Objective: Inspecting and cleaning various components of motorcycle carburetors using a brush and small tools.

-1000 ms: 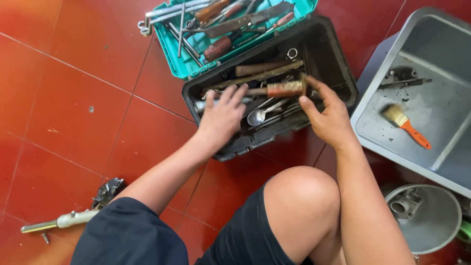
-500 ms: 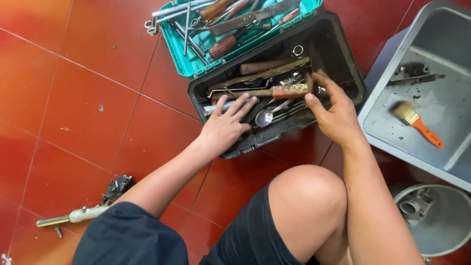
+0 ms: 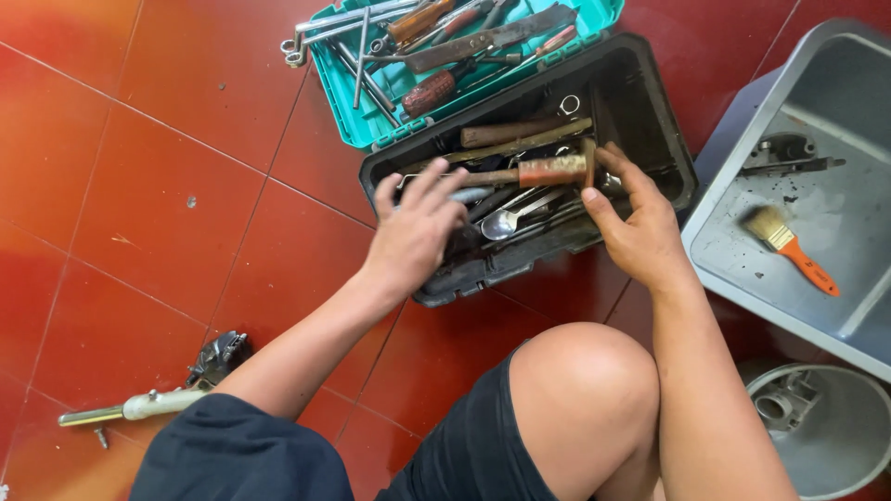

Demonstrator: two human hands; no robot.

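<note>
Red floor tiles (image 3: pixel 139 186) are lying under a black toolbox (image 3: pixel 650 121) full of tools. Both hands are reaching inside: the left hand (image 3: pixel 418 232) is spreading open over the tools, and the right hand (image 3: pixel 640 232) is touching a rusty hammer (image 3: pixel 548 172) with loose, open fingers.

Single view only, head cam, so no second view and no shared area. It looks steeply down from above the person onto the red tiled floor (image 3: pixel 139 167), tilted slightly forward. Close range: own knee (image 3: pixel 585 390) and shorts fill the bottom edge, both forearms run up from the bottom into mid-frame. Black toolbox (image 3: pixel 650 121) sits upper centre with its teal tray (image 3: pixel 343 102) cut off by the top edge. Grey tub (image 3: pixel 835 83) is cropped at the right edge, a round metal pan (image 3: pixel 835 436) clipped at the lower right corner. Frame is rotated a bit: tile joints run diagonally.
</note>
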